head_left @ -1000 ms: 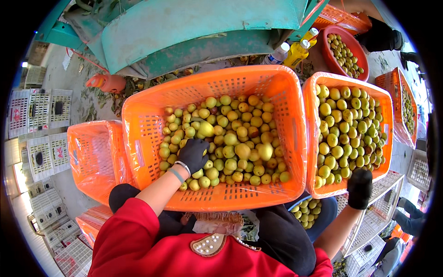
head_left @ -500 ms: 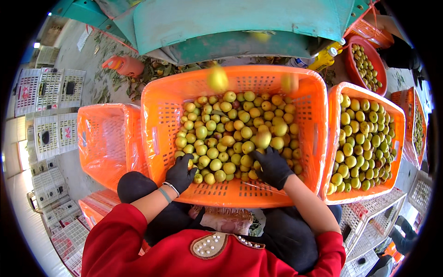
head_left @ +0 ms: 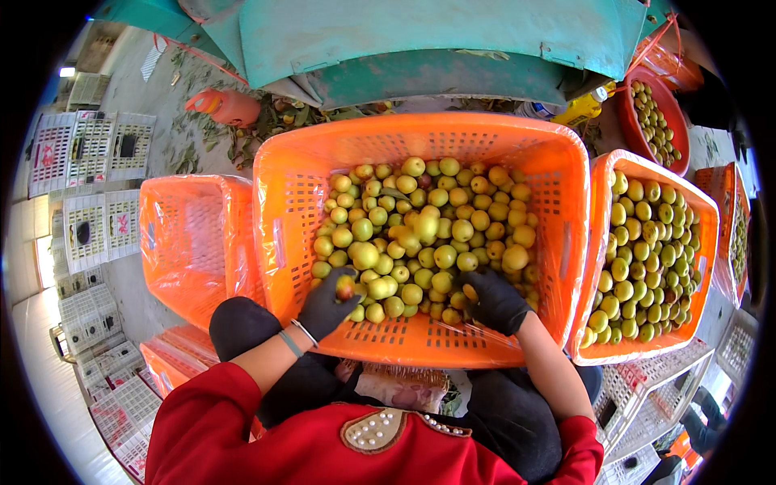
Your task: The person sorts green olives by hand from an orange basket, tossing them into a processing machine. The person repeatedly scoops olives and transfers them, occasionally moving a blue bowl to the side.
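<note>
A large orange plastic basket point(head_left: 420, 343) in front of me holds a layer of round yellow-green jujubes point(head_left: 404, 234). My left hand point(head_left: 325, 307), in a black glove, is closed around a reddish-brown jujube point(head_left: 345, 288) at the basket's near left. Toward the near right, my right hand point(head_left: 497, 301), also gloved in black, has its fingers curled among the fruit. One yellowish jujube point(head_left: 470, 293) shows at its fingertips, with the thumb partly hidden. Clear plastic film lines the basket's sides.
Beyond the basket stands a teal metal machine point(head_left: 436, 40). A fuller orange basket of jujubes point(head_left: 647, 259) sits at the right, and a film-lined orange basket point(head_left: 190, 242) at the left. A red tub point(head_left: 679, 133) is far right; white crates point(head_left: 89, 153) are stacked far left.
Jujubes that were in the air over the basket no longer are. My left hand has lifted slightly, now gripping a reddish-brown jujube. My right hand has shifted right and nearer me.
</note>
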`<action>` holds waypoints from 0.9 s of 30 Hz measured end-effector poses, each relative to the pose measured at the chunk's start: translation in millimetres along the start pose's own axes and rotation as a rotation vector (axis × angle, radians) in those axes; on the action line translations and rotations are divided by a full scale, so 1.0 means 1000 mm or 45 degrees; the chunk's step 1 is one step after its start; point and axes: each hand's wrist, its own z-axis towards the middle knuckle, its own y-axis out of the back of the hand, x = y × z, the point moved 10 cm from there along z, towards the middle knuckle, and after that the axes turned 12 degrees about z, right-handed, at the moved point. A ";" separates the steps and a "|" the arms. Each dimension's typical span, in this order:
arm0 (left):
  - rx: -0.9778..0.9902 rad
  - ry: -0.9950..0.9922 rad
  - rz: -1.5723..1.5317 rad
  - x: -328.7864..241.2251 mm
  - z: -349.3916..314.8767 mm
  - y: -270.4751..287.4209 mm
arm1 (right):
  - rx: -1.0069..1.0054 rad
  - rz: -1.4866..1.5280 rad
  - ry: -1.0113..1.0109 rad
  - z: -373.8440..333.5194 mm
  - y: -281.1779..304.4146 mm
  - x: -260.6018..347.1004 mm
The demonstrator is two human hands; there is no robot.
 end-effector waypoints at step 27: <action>0.411 -0.234 0.120 0.019 0.092 -0.020 | 0.645 0.250 -0.117 -0.027 -0.046 0.044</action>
